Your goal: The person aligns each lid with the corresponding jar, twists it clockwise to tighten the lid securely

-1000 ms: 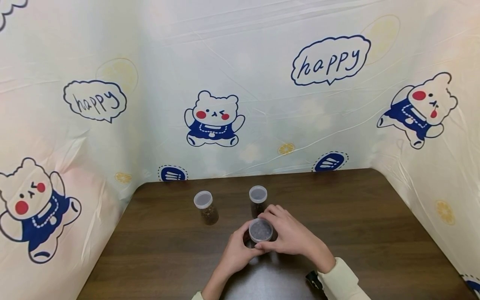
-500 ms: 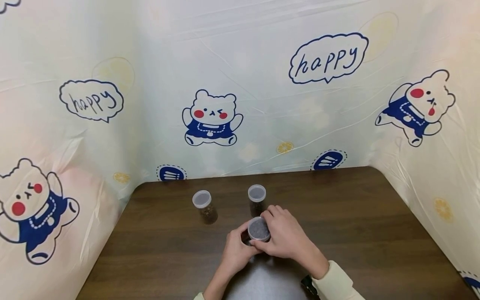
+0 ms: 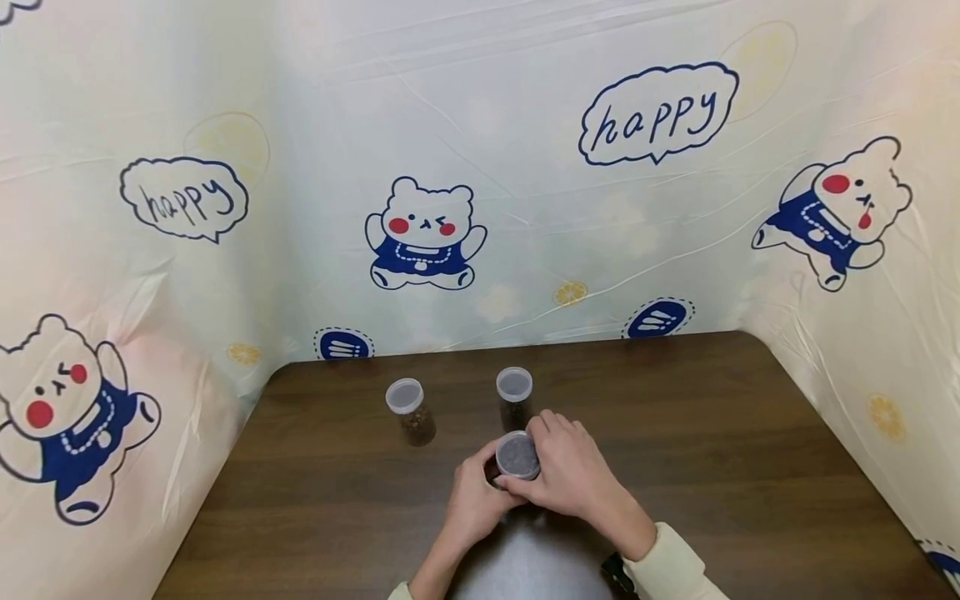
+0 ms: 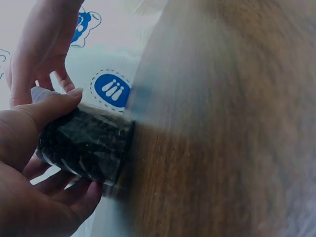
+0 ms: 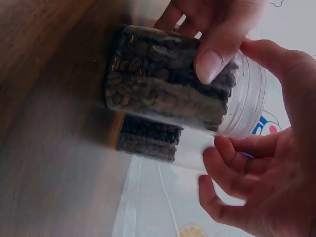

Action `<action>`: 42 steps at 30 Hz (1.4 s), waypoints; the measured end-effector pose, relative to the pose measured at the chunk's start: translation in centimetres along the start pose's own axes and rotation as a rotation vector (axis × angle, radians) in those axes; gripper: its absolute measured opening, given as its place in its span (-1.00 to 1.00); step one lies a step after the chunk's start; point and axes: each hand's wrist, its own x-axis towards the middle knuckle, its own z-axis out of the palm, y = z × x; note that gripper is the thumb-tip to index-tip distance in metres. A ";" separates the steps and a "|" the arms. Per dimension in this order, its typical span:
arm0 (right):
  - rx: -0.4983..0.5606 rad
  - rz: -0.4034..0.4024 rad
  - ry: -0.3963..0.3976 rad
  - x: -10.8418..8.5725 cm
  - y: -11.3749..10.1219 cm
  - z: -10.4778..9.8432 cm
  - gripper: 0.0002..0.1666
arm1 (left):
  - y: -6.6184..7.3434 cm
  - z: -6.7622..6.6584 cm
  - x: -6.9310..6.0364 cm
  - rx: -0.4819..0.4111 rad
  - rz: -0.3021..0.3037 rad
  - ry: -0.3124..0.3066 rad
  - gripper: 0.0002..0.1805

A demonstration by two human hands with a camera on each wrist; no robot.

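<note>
A clear jar of dark roasted coffee beans (image 5: 168, 79) stands at the middle of the table, its translucent lid (image 3: 517, 456) still on top. My left hand (image 3: 477, 500) grips the body of this jar, thumb on one side and fingers round the other, as the left wrist view also shows on the jar (image 4: 86, 143). From the right, my right hand (image 3: 576, 471) holds the lid by its rim between thumb and fingers. Part of the lid is hidden behind the right hand.
Two more lidded jars stand farther back: one with brown contents (image 3: 417, 425) at the left, another with dark contents (image 3: 514, 412) just behind the held jar. The wooden table (image 3: 322, 500) ends at a printed cloth (image 3: 525, 208) at the back and sides.
My right hand has turned slightly about the lid: its thumb has slid leftward along the near rim, and its fingers have come back from the far rim. The left hand keeps its grip.
</note>
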 end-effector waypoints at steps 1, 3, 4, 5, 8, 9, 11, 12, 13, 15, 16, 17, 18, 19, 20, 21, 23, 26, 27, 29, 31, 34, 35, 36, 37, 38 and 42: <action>0.023 0.011 -0.017 0.0 0.1 0.0 -0.21 | 0.0 0.0 0.1 -0.002 -0.002 -0.006 -0.20; 0.067 0.031 -0.058 0.1 0.2 -0.1 -0.19 | -0.1 -0.1 0.1 -0.011 -0.002 -0.018 -0.19; 0.088 0.043 -0.081 0.2 0.3 -0.2 -0.19 | -0.1 -0.1 0.2 -0.018 -0.003 -0.024 -0.19; 0.106 0.050 -0.101 0.2 0.3 -0.3 -0.18 | -0.2 -0.1 0.2 -0.023 -0.004 -0.030 -0.19; 0.172 0.067 -0.158 0.3 0.6 -0.5 -0.18 | -0.2 -0.3 0.2 -0.037 -0.005 -0.048 -0.19; 0.200 0.072 -0.174 0.3 0.7 -0.5 -0.18 | -0.3 -0.3 0.2 -0.040 -0.006 -0.055 -0.18; 0.258 0.074 -0.202 0.2 1.0 -0.6 -0.18 | -0.3 -0.4 0.2 -0.038 -0.005 -0.066 -0.18; 0.285 0.072 -0.216 0.1 1.1 -0.6 -0.17 | -0.3 -0.4 0.2 -0.036 -0.005 -0.070 -0.19; 0.309 0.066 -0.228 0.1 1.3 -0.6 -0.15 | -0.3 -0.4 0.2 -0.032 -0.004 -0.073 -0.19; 0.349 0.046 -0.246 0.0 1.6 -0.6 -0.11 | -0.4 -0.5 0.3 -0.021 -0.001 -0.075 -0.19; 0.365 0.034 -0.249 0.0 1.8 -0.5 -0.09 | -0.5 -0.5 0.3 -0.017 0.002 -0.077 -0.19; 0.378 0.024 -0.249 0.0 1.9 -0.5 -0.09 | -0.6 -0.5 0.3 -0.018 0.004 -0.080 -0.20; 0.387 0.012 -0.245 0.1 2.1 -0.4 -0.11 | -0.6 -0.5 0.3 -0.019 0.005 -0.082 -0.20; 0.394 -0.001 -0.233 0.1 2.2 -0.3 -0.14 | -0.6 -0.5 0.3 -0.021 0.008 -0.084 -0.21; 0.395 -0.016 -0.215 0.1 2.3 -0.3 -0.17 | -0.6 -0.5 0.3 -0.027 0.009 -0.085 -0.21; 0.393 -0.029 -0.194 0.1 2.3 -0.2 -0.21 | -0.6 -0.4 0.3 -0.032 0.009 -0.083 -0.22; 0.379 -0.051 -0.137 0.2 2.3 0.0 -0.28 | -0.6 -0.3 0.3 -0.049 0.006 -0.074 -0.24; 0.349 -0.072 -0.053 0.1 1.9 0.2 -0.34 | -0.5 0.0 0.2 -0.049 -0.004 -0.037 -0.25; 0.342 -0.068 -0.034 0.1 1.8 0.3 -0.35 | -0.4 0.0 0.2 -0.045 -0.009 -0.024 -0.25; 0.333 -0.058 -0.008 0.0 1.5 0.4 -0.36 | -0.3 0.1 0.1 -0.024 -0.012 0.002 -0.26; 0.332 -0.037 -0.005 -0.1 1.4 0.4 -0.34 | -0.2 0.2 0.1 -0.009 -0.021 0.014 -0.25; 0.344 -0.004 -0.028 -0.2 1.4 0.3 -0.30 | -0.1 0.2 0.1 -0.008 -0.023 0.003 -0.25; 0.352 0.004 -0.038 -0.3 1.4 0.3 -0.28 | -0.1 0.2 0.1 -0.017 -0.020 -0.007 -0.25; 0.361 0.014 -0.051 -0.3 1.5 0.3 -0.26 | 0.0 0.1 0.1 -0.029 -0.022 -0.021 -0.25; 0.373 0.022 -0.066 -0.3 1.5 0.3 -0.23 | 0.0 0.0 0.1 -0.039 -0.019 -0.034 -0.25; 0.386 0.028 -0.081 -0.4 1.6 0.3 -0.21 | -0.1 0.0 0.2 -0.046 -0.017 -0.046 -0.25; 0.461 0.043 -0.142 -0.6 2.0 0.4 -0.17 | -0.2 -0.4 0.2 -0.067 -0.016 -0.091 -0.25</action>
